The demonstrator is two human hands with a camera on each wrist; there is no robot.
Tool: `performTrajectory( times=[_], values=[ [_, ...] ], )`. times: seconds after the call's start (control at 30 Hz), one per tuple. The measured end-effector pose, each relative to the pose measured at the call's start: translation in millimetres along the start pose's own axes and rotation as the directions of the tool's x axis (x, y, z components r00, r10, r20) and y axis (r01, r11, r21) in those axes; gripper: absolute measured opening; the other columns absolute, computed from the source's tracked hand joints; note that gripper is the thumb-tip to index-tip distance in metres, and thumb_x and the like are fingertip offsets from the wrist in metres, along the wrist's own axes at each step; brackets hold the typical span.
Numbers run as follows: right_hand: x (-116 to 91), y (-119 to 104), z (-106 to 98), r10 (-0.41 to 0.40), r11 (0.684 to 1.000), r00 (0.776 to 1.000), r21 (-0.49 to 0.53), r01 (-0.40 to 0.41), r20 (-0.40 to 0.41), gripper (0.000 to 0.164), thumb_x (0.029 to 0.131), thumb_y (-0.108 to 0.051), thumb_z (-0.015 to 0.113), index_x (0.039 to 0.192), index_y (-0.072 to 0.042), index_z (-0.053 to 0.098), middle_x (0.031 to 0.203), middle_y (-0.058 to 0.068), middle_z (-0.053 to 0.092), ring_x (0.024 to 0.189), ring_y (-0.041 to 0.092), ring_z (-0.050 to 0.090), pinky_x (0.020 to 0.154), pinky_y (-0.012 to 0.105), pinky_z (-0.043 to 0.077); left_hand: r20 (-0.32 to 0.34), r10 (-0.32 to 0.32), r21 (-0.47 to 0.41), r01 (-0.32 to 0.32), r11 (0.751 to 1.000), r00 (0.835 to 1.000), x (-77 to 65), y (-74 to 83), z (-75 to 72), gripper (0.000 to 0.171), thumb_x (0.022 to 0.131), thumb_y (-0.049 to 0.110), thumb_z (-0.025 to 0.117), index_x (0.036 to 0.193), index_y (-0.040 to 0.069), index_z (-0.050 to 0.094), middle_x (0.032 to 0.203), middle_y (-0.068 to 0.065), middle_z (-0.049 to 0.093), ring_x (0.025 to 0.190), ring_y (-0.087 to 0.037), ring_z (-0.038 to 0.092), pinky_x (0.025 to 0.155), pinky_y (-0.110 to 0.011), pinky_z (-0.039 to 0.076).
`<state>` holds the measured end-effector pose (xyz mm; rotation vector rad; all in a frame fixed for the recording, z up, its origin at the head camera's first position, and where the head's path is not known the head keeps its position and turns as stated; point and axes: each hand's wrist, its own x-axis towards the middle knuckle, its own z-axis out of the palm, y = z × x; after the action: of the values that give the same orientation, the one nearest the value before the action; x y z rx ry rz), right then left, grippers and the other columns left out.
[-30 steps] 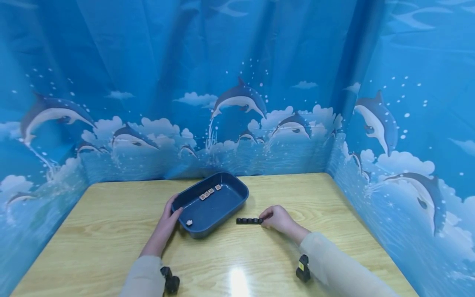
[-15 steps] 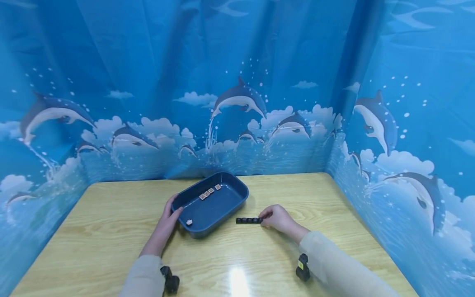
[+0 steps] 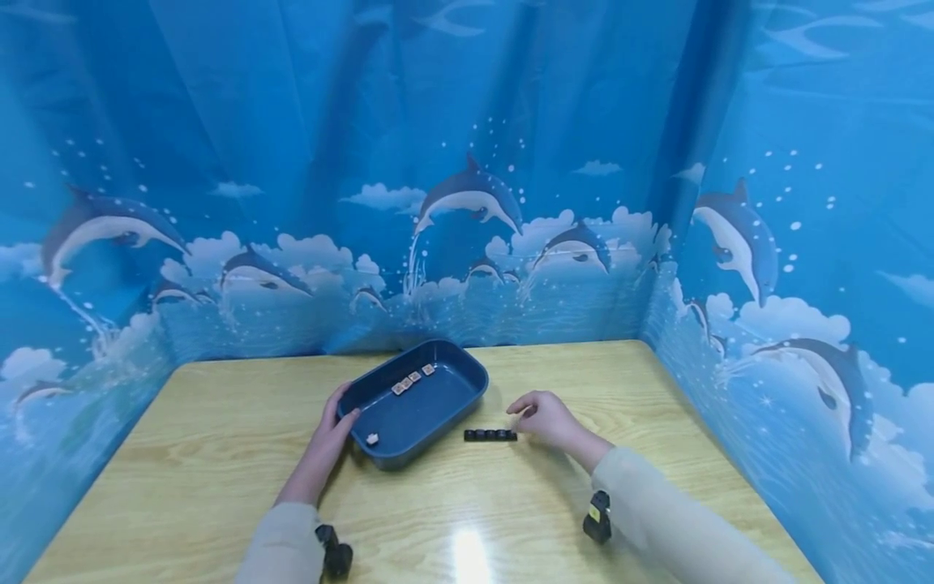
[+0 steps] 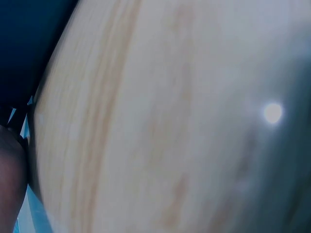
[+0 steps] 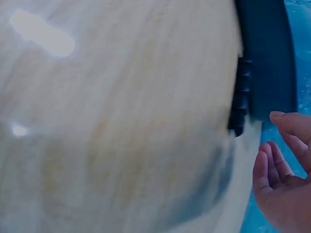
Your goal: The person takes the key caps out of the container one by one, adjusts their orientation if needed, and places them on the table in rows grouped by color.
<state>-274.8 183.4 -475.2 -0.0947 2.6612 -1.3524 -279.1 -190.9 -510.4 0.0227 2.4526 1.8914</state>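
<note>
Wood-grain table point(image 3: 219, 462), glare point(image 3: 470, 556) near front; dolphin-print curtain point(image 3: 467, 89) behind. Left hand point(image 3: 333, 423) grips rim of blue tray point(image 3: 419, 418), fingers partly hidden. Right hand point(image 3: 547, 419): fingers loose, just beside black strip point(image 3: 490, 435) on table. Pale tiles point(image 3: 406, 382) in tray: markings illegible.

Beige square tiles point(image 3: 406, 383) are lying in a blue oblong tray point(image 3: 430, 412). A black strip point(image 3: 490, 435) is resting to its right.

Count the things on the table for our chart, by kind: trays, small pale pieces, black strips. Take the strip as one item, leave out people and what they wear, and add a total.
Blue tray: 1
Small pale pieces: 5
Black strip: 1
Total: 7
</note>
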Motion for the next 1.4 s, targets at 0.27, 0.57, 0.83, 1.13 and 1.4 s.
performTrajectory(
  times=[0.27, 0.57, 0.83, 1.13, 1.4],
  values=[
    [9.8, -31.4, -1.2, -0.029, 0.999, 0.999, -0.02, 0.029, 0.015, 0.026, 0.08, -0.003, 0.076, 0.105, -0.003, 0.073, 0.092, 0.008, 0.067, 0.077, 0.017, 0.06, 0.062, 0.031, 0.051, -0.005, 0.002, -0.002, -0.002, 1.0, 1.0, 0.8, -3.7, -1.6, 0.059, 0.103, 0.019, 0.046, 0.155, 0.012, 0.019, 0.16, -0.02, 0.011, 0.145, -0.04, 0.008, 0.116, -0.055, 0.006],
    [19.3, -64.8, 13.3, -0.155, 0.988, 0.976, 0.051, 0.149, 0.155, 0.024, 0.085, -0.004, 0.074, 0.109, -0.006, 0.073, 0.104, 0.005, 0.067, 0.089, 0.018, 0.062, 0.075, 0.034, 0.055, -0.005, -0.004, -0.022, 0.004, 1.0, 1.0, -2.7, -6.5, 0.6, 0.058, 0.103, 0.019, 0.046, 0.155, 0.013, 0.02, 0.16, -0.02, 0.013, 0.145, -0.04, 0.009, 0.116, -0.054, 0.006],
    [31.1, -88.2, 28.4, -0.276, 0.96, 0.909, 0.039, 0.278, 0.312, 0.027, 0.086, -0.008, 0.074, 0.113, -0.011, 0.072, 0.112, -0.001, 0.066, 0.104, 0.028, 0.061, 0.08, 0.032, 0.054, -0.03, 0.063, -0.015, -0.064, 0.998, 0.998, -4.5, -6.4, 6.2, 0.06, 0.1, 0.028, 0.049, 0.153, 0.015, 0.025, 0.157, -0.024, 0.018, 0.142, -0.047, 0.013, 0.113, -0.061, 0.01],
    [48.7, -117.6, 44.8, -0.324, 0.934, 0.813, 0.029, 0.356, 0.484, 0.031, 0.086, -0.001, 0.072, 0.116, -0.011, 0.071, 0.116, -0.001, 0.066, 0.109, 0.031, 0.06, 0.079, 0.028, 0.054, -0.021, -0.01, -0.012, 0.009, 1.0, 1.0, -0.1, -4.7, 2.8, 0.059, 0.102, 0.024, 0.049, 0.154, 0.017, 0.024, 0.16, -0.017, 0.016, 0.145, -0.04, 0.011, 0.115, -0.056, 0.008],
    [64.0, -137.1, 64.7, -0.299, 0.895, 0.703, -0.067, 0.442, 0.645, 0.031, 0.087, -0.002, 0.071, 0.116, -0.011, 0.072, 0.127, 0.001, 0.063, 0.112, 0.027, 0.06, 0.081, 0.022, 0.052, -0.017, 0.008, -0.007, -0.008, 1.0, 1.0, -0.9, -3.5, 0.3, 0.059, 0.102, 0.021, 0.049, 0.154, 0.016, 0.022, 0.159, -0.019, 0.016, 0.144, -0.041, 0.013, 0.115, -0.057, 0.009]
  ],
)
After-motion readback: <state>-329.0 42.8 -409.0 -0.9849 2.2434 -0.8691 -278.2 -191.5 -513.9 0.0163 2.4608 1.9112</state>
